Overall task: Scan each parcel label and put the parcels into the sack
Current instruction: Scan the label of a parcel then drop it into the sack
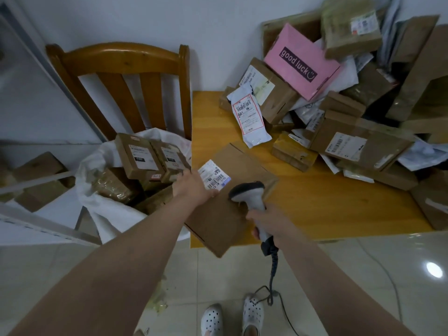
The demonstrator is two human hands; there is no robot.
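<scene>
Head cam, left to right. Loose brown boxes [38,183] on the floor at far left. Wooden chair [121,61] against the wall; white sack [97,166] stands open in front of it, with several labelled parcels [138,155] inside.

Left hand [194,185] grips the left edge of a flat cardboard parcel [232,209], thumb on the top face next to its white label [213,174]. Parcel lies over the front-left corner of the counter [327,197], near end hanging off the edge, just beside the sack.

Right hand [271,221] is wrapped round the handle of a grey scanner [247,192]. Scanner head is over the parcel, just right of the label. Coiled cable [274,263] drops from the handle to the floor.

Right half of the counter: heap of parcels [358,144], pink box [301,61] marked "good luck" on top, white mailer [249,120] with a red-bordered label at the heap's left edge. White clogs [230,318] at the bottom.
</scene>
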